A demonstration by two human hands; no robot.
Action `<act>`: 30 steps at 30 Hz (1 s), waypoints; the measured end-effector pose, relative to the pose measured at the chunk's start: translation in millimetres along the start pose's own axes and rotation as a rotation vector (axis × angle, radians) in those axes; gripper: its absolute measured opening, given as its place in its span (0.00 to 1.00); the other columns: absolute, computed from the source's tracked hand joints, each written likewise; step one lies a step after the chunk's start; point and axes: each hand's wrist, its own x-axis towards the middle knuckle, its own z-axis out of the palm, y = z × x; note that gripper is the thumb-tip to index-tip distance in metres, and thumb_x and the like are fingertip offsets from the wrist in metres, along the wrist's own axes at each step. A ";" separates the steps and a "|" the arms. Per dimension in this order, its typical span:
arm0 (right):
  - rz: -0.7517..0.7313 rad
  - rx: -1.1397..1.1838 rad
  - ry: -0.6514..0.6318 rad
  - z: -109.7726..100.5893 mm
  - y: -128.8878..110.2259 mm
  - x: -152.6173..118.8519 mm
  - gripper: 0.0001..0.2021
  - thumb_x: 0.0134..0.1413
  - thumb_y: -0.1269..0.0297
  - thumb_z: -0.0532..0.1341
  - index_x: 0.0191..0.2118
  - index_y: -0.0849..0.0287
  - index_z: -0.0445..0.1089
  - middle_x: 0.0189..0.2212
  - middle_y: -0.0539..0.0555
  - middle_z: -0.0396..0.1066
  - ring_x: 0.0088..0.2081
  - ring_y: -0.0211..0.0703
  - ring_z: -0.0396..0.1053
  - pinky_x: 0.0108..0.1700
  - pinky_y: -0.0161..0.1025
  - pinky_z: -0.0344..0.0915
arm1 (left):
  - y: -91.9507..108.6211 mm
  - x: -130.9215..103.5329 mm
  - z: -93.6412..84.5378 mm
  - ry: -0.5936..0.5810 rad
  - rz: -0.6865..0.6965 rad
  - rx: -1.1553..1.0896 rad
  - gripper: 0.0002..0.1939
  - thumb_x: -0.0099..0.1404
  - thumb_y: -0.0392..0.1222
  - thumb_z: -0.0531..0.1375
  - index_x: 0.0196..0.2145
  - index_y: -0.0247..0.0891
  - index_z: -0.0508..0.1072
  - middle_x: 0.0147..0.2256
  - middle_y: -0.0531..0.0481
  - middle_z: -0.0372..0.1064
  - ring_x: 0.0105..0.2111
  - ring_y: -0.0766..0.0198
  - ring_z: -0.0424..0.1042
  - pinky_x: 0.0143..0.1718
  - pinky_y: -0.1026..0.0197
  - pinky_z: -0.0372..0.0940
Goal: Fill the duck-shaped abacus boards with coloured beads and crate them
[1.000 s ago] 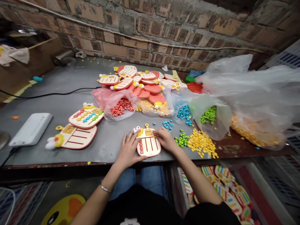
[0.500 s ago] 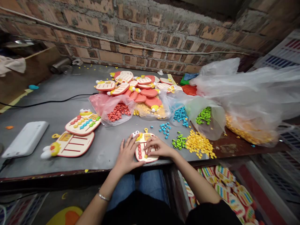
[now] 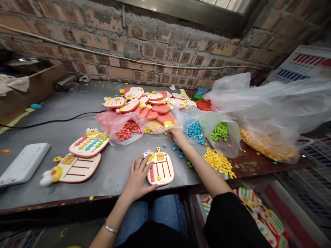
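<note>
A cream, red-rimmed toy board [image 3: 165, 170] with a duck-like head lies at the table's front edge. Red pieces line its left slot, and one yellow piece sits low in the slot beside it. My left hand [image 3: 138, 177] rests along the board's left side, fingers spread, thumb by the lower edge. Beyond the board, my right hand [image 3: 179, 138] reaches to the mouth of a clear bag of yellow pieces [image 3: 156, 126]. Its fingers are bunched at the bag; whatever is between them is hidden. Blue pieces [image 3: 176, 148] lie loose beside the right wrist.
Bags of red [image 3: 128, 131], blue [image 3: 195, 131] and green pieces [image 3: 219, 132] stand behind, near a yellow heap [image 3: 218, 162]. Stacked boards [image 3: 134, 94] lie at the back. Two boards [image 3: 81, 168] and a white power bank [image 3: 26, 162] are left. Below right, a crate holds finished-looking boards [image 3: 266, 213].
My right hand has left the board and moved forward to the bag of yellow pieces, exposing the board's slots. My left hand stays at the board. The camera view has tilted up slightly.
</note>
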 end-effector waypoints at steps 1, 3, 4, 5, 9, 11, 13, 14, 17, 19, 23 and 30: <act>0.020 -0.029 0.026 2.4 -0.5 0.7 0.17 0.59 0.76 0.53 0.49 0.60 0.72 0.48 0.59 0.71 0.52 0.47 0.65 0.55 0.46 0.62 | -0.1 0.0 0.1 -0.003 0.002 -0.001 0.39 0.56 0.55 0.62 0.61 0.43 0.57 0.67 0.40 0.43 0.67 0.43 0.40 0.62 0.33 0.38; 0.080 -0.097 0.044 6.0 -2.8 1.3 0.16 0.59 0.75 0.53 0.49 0.60 0.71 0.48 0.60 0.70 0.52 0.48 0.64 0.54 0.46 0.62 | 0.2 0.0 0.0 -0.006 0.000 -0.003 0.38 0.56 0.54 0.63 0.61 0.43 0.56 0.67 0.41 0.43 0.67 0.43 0.39 0.62 0.33 0.38; 0.112 -0.130 0.039 7.0 -4.2 1.7 0.15 0.59 0.75 0.53 0.49 0.61 0.71 0.48 0.61 0.69 0.51 0.49 0.64 0.53 0.46 0.63 | 0.4 0.1 -0.2 -0.005 -0.004 -0.004 0.38 0.56 0.54 0.62 0.61 0.43 0.56 0.67 0.41 0.43 0.67 0.43 0.39 0.62 0.33 0.39; 0.142 -0.158 0.029 7.5 -5.7 2.1 0.14 0.59 0.75 0.53 0.47 0.61 0.72 0.48 0.62 0.69 0.51 0.50 0.63 0.51 0.46 0.63 | 0.7 0.1 -0.4 -0.003 -0.008 -0.005 0.38 0.57 0.54 0.62 0.61 0.43 0.56 0.67 0.41 0.43 0.67 0.43 0.39 0.62 0.33 0.39; 0.191 -0.191 -0.009 5.5 -8.0 4.1 0.12 0.59 0.75 0.53 0.43 0.62 0.73 0.43 0.62 0.69 0.46 0.50 0.64 0.47 0.43 0.63 | 1.0 0.0 -1.0 0.005 -0.010 -0.011 0.38 0.57 0.53 0.62 0.62 0.43 0.56 0.67 0.40 0.43 0.67 0.43 0.40 0.62 0.33 0.40; 0.193 -0.181 -0.021 4.3 -7.4 3.3 0.12 0.59 0.74 0.53 0.43 0.62 0.73 0.41 0.60 0.70 0.44 0.48 0.65 0.46 0.41 0.63 | 0.8 -0.2 -0.8 0.007 -0.006 -0.016 0.38 0.57 0.53 0.62 0.62 0.43 0.56 0.67 0.40 0.44 0.67 0.43 0.40 0.62 0.32 0.40; 0.202 -0.171 -0.027 4.1 -7.0 1.2 0.12 0.60 0.74 0.53 0.43 0.62 0.72 0.40 0.60 0.70 0.43 0.47 0.65 0.45 0.40 0.62 | 0.7 -0.4 -0.4 0.015 -0.004 -0.020 0.37 0.57 0.53 0.62 0.61 0.43 0.57 0.67 0.40 0.45 0.67 0.43 0.40 0.62 0.32 0.40; 0.208 -0.166 -0.027 4.4 -7.1 -0.1 0.12 0.60 0.74 0.53 0.43 0.62 0.72 0.40 0.60 0.70 0.43 0.47 0.65 0.45 0.40 0.62 | 0.8 -0.5 -0.1 0.020 -0.001 -0.018 0.37 0.57 0.53 0.62 0.61 0.43 0.58 0.67 0.40 0.45 0.67 0.43 0.40 0.62 0.33 0.40; 0.225 -0.150 -0.022 5.2 -8.9 -2.3 0.13 0.59 0.75 0.52 0.43 0.62 0.72 0.40 0.61 0.70 0.44 0.48 0.64 0.46 0.41 0.61 | 1.8 -1.5 1.0 0.036 0.016 0.003 0.37 0.57 0.54 0.62 0.62 0.43 0.58 0.67 0.40 0.44 0.67 0.43 0.40 0.62 0.32 0.38; 0.229 -0.138 -0.019 4.3 -10.6 -1.7 0.14 0.58 0.76 0.51 0.43 0.62 0.72 0.40 0.61 0.70 0.44 0.48 0.64 0.46 0.41 0.61 | 2.9 -3.2 1.9 0.045 0.028 0.024 0.37 0.58 0.53 0.61 0.62 0.42 0.57 0.67 0.40 0.43 0.67 0.43 0.40 0.62 0.32 0.37; 0.204 -0.079 0.000 -2.8 -14.1 -1.2 0.14 0.53 0.80 0.52 0.39 0.63 0.72 0.37 0.60 0.71 0.42 0.48 0.66 0.46 0.41 0.63 | 4.9 -8.2 3.4 0.064 0.055 0.058 0.36 0.60 0.52 0.59 0.63 0.41 0.55 0.67 0.39 0.42 0.67 0.44 0.40 0.62 0.31 0.34; 0.162 0.417 0.249 -9.7 -36.9 -40.6 0.06 0.52 0.71 0.56 0.33 0.59 0.71 0.32 0.55 0.72 0.33 0.44 0.69 0.38 0.40 0.67 | 15.2 -5.9 1.9 0.075 0.009 0.062 0.35 0.59 0.54 0.60 0.62 0.41 0.58 0.66 0.38 0.45 0.66 0.43 0.43 0.62 0.31 0.34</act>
